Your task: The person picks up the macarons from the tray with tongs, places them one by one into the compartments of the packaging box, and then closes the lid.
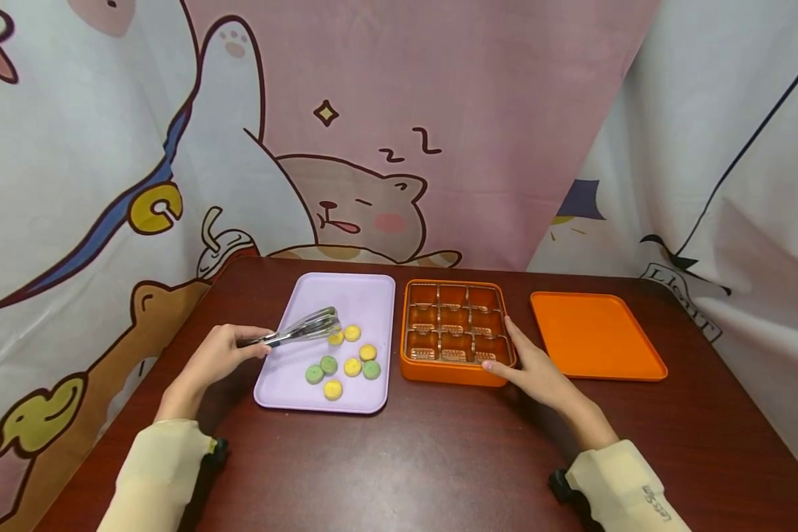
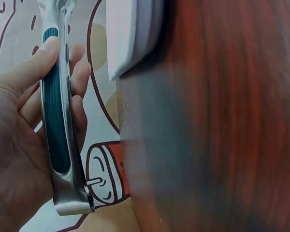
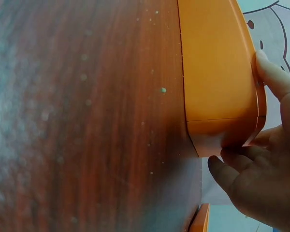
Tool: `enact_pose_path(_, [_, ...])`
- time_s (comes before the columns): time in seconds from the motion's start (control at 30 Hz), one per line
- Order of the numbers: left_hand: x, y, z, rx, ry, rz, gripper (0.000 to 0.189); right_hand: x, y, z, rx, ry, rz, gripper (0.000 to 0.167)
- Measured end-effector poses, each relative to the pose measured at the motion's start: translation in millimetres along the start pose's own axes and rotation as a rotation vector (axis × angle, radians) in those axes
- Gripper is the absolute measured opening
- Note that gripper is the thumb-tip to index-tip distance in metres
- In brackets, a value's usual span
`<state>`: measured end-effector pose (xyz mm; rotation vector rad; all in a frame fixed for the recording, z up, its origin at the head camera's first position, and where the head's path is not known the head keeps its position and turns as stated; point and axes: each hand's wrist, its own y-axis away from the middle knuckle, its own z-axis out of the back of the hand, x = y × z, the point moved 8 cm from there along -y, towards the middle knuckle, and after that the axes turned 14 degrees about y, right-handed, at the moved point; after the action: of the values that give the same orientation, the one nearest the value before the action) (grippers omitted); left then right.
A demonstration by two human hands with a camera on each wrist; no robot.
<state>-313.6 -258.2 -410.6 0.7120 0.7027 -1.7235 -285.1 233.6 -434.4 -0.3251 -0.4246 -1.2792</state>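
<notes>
My left hand grips metal tongs with dark green handle inlays, thumb on one arm and fingers on the other. The tongs reach over the lilac tray, their tips overlapping a yellow round piece in the head view. Several more small yellow and green round pieces lie on that tray. At the orange box, my right hand holds the near right corner, thumb on the rim and fingers along the side. Inside the box sits a clear divided insert with several compartments.
An orange lid-like flat tray lies to the right of the box. Everything stands on a dark reddish wooden table. A printed cartoon curtain hangs behind the table and along both sides.
</notes>
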Motion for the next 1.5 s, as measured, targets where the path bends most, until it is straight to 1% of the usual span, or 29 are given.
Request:
enact_pose_path(0.17, [-8.1, -6.5, -5.9, -0.017, 0.022, -0.031, 0.029, 0, -0.2, 1, 0.002, 0.007, -0.003, 0.102])
enact_pose_path(0.37, [-17.8, -16.0, -13.0, 0.002, 0.037, -0.027, 0.030, 0, -0.5, 1, -0.007, 0.030, -0.006, 0.102])
enact_pose_path(0.47, [-23.0, -19.9, -16.4, 0.013, 0.042, -0.024, 0.032, -1, -0.8, 2, -0.034, 0.045, -0.011, 0.101])
enact_pose_path(0.57, [-27.6, -22.9, -19.8, 0.016, 0.050, -0.025, 0.033, -2, -0.6, 6, -0.078, 0.066, -0.025, 0.101])
enact_pose_path(0.7, [-34.1, -25.9, -23.4, 0.009, 0.062, -0.035, 0.033, -4, -0.6, 8, -0.110, 0.083, -0.063, 0.102])
enact_pose_path(0.8, [-38.1, -28.7, -26.5, 0.011, 0.074, -0.038, 0.033, -5, -0.6, 8, -0.110, 0.081, -0.084, 0.102])
enact_pose_path(1.03, [-46.1, -37.6, -36.6, 0.049, 0.095, -0.034, 0.033, -5, 1.0, 7, -0.092, 0.066, -0.096, 0.102])
enact_pose_path(1.17, [-53.7, -42.2, -45.5, 0.071, 0.101, -0.036, 0.033, -4, 1.7, 9, -0.090, 0.067, -0.091, 0.102])
enact_pose_path(1.37, [-65.3, -47.0, -59.1, 0.101, 0.112, -0.062, 0.032, -4, 1.9, 9, -0.083, 0.075, -0.084, 0.103])
enact_pose_path(1.5, [-69.5, -50.4, -66.4, 0.125, 0.132, -0.054, 0.032, -4, 1.8, 9, -0.080, 0.064, -0.083, 0.103])
